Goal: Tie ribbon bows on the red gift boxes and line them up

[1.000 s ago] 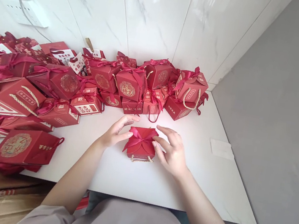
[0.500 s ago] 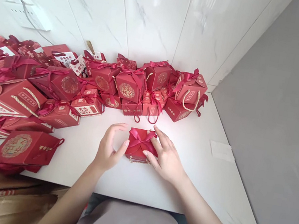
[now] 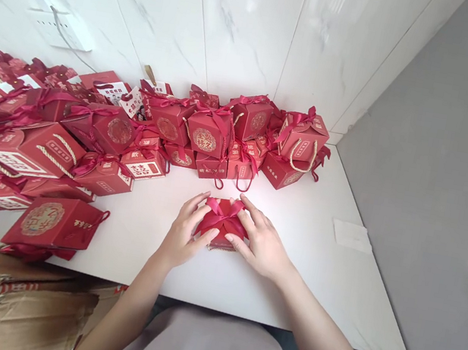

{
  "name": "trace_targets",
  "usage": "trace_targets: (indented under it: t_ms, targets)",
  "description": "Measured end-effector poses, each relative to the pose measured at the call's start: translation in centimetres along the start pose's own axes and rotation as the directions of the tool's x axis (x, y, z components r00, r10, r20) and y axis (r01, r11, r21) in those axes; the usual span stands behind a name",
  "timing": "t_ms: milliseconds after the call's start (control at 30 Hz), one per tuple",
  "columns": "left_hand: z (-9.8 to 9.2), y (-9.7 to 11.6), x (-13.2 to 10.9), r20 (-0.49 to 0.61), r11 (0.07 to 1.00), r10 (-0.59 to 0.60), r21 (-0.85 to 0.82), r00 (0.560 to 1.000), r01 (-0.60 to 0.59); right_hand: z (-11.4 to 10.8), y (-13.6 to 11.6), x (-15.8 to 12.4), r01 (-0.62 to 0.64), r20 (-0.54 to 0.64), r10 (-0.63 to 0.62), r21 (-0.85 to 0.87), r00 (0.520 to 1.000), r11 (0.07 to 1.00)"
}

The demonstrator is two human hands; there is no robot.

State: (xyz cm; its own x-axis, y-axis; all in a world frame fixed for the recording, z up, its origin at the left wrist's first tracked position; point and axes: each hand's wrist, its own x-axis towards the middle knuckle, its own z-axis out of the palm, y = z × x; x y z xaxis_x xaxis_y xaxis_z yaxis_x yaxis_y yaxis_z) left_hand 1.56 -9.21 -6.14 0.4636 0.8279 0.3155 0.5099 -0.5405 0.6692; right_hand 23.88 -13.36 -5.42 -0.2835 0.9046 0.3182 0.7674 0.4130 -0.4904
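Note:
A small red gift box (image 3: 222, 240) rests on the white table in front of me, its top tied with a shiny red ribbon bow (image 3: 224, 214). My left hand (image 3: 188, 233) curves around the box's left side, thumb at the front and fingers at the back. From the right, my right hand (image 3: 262, 243) grips the other side, its fingers touching the bow and its thumb on the front top edge. Some gold rope handle shows below the box's front. The sides of the box are mostly hidden by my hands.
Many similar red gift boxes (image 3: 209, 134) are stacked along the tiled wall (image 3: 250, 33) and pile up at the left. One box (image 3: 53, 225) lies near the front edge. A white paper piece (image 3: 352, 236) lies at right. An open cardboard carton (image 3: 32, 314) stands below left.
My left hand has moved right and closed in on the gift box's left side. My right hand stays on its side of the box. The view has shifted slightly left.

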Motion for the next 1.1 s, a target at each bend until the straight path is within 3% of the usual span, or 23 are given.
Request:
trace_targets:
  t_ms: [133, 400, 567, 767, 1100]
  targets:
    - [0.3, -0.3, 0.4, 0.127, 0.986, -0.041, -0.158, 0.991, 0.061, 0.0, 0.3, 0.1, 0.010, 0.008, -0.011, 0.029, 1.000, 1.000]
    - [1.5, -1.5, 0.0, 0.096, 0.928, -0.043, -0.365, 0.994, 0.076, 0.2, 0.8, 0.1, 0.027, 0.020, -0.027, 0.030, 0.999, 0.999]
    - [2.0, -2.0, -0.1, 0.042, 0.938, -0.006, -0.346, 0.999, 0.020, 0.1, 1.0, 0.2, 0.062, 0.040, -0.064, 0.038, 0.997, 0.997]
    - [2.1, -2.1, 0.0, -0.024, 0.962, 0.121, -0.242, 0.992, -0.123, -0.2, 1.3, 0.2, 0.085, 0.055, -0.087, 0.036, 0.995, 0.996]
    - [1.7, -1.1, 0.3, -0.014, 0.967, 0.075, -0.243, 0.997, -0.076, -0.8, 1.4, 0.2, 0.108, 0.102, -0.109, 0.009, 0.989, 0.994]
